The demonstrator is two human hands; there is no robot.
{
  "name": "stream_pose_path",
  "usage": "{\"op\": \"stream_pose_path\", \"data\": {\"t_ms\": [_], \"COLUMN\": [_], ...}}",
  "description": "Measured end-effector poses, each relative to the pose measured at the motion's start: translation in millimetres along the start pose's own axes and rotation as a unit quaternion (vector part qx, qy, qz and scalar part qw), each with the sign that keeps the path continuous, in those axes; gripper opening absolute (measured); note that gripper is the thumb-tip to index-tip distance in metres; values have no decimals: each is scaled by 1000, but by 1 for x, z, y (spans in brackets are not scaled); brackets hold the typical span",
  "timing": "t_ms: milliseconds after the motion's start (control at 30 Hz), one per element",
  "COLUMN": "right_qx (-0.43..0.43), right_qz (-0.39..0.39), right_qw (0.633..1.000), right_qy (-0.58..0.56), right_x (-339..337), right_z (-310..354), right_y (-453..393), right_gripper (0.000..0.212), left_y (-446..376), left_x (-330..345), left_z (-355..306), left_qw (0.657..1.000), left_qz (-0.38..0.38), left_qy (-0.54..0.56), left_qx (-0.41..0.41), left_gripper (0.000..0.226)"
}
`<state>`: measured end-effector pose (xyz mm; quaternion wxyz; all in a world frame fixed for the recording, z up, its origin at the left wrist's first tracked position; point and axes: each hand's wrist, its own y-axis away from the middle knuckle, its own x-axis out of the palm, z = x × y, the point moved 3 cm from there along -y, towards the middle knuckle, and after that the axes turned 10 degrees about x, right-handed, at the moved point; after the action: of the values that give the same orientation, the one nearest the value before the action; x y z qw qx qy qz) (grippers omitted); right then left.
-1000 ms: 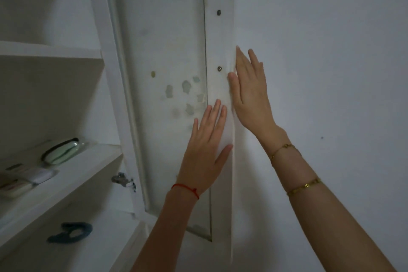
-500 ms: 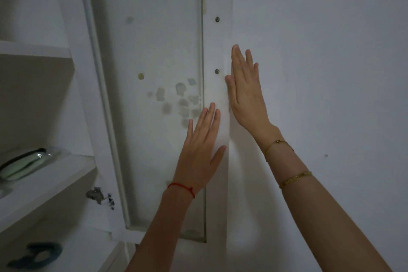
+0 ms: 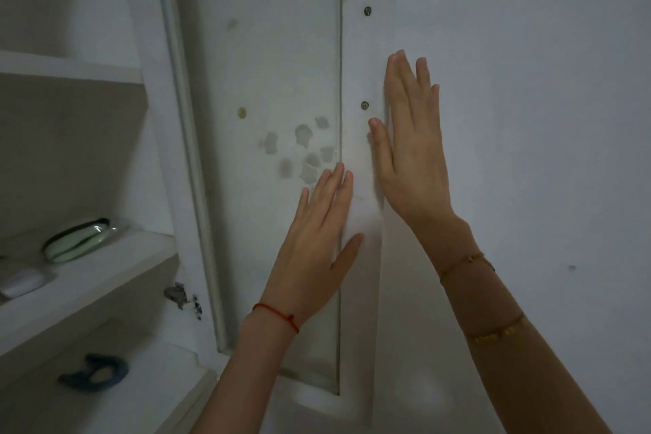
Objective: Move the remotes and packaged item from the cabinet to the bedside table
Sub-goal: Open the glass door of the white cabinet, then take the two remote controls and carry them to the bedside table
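**Both hands flat on the open cabinet door**

The white wall [image 3: 528, 116] fills the right half of the frame. The open cabinet door [image 3: 267, 81], with patchy marks at centre, stands against it. The cabinet [image 3: 70, 70] occupies the left side, its shelves receding to the left edge.

The right hand [image 3: 412, 151], at centre right, lies flat over the door's outer edge, its grip spread with fingers straight and holding nothing. The left hand [image 3: 317, 243], lower and at centre, presses flat on the door panel, grip likewise spread and empty.

On the middle shelf at left lies the packaged item [image 3: 77, 240], green and dark in clear wrap. Below it toward the left edge sits a white remote [image 3: 23, 282], partly cut off. A blue object [image 3: 95, 372] rests on the lower shelf. A metal hinge [image 3: 179, 294] shows by the door's inner frame.
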<state>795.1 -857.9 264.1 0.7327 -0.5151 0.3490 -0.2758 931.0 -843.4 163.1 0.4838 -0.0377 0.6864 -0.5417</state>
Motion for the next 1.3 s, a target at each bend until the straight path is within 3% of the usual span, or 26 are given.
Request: {"op": "stream_pose_path", "data": {"t_ms": [200, 333, 700, 1000, 1300], "right_qx": [-51, -33, -47, -55, -47], "right_qz": [38, 135, 308, 383, 444], "right_qw": [993, 979, 903, 859, 850], "right_qy": [-94, -149, -296, -335, -280], "right_x": [22, 66, 164, 211, 283], "right_z": [31, 56, 156, 225, 260], "right_y": [25, 47, 106, 130, 126], "right_gripper": [47, 48, 52, 51, 42], "left_y": [31, 69, 179, 220, 216], "left_x": [-27, -57, -155, -205, -221], "left_z": [19, 36, 49, 63, 129], "left_qw": [997, 983, 891, 842, 816], "left_qz": [-18, -5, 26, 22, 50], "left_qy": [-31, -112, -279, -313, -290], "left_qx": [-66, -145, -358, -439, -497], "left_gripper": [66, 65, 68, 66, 57]}}
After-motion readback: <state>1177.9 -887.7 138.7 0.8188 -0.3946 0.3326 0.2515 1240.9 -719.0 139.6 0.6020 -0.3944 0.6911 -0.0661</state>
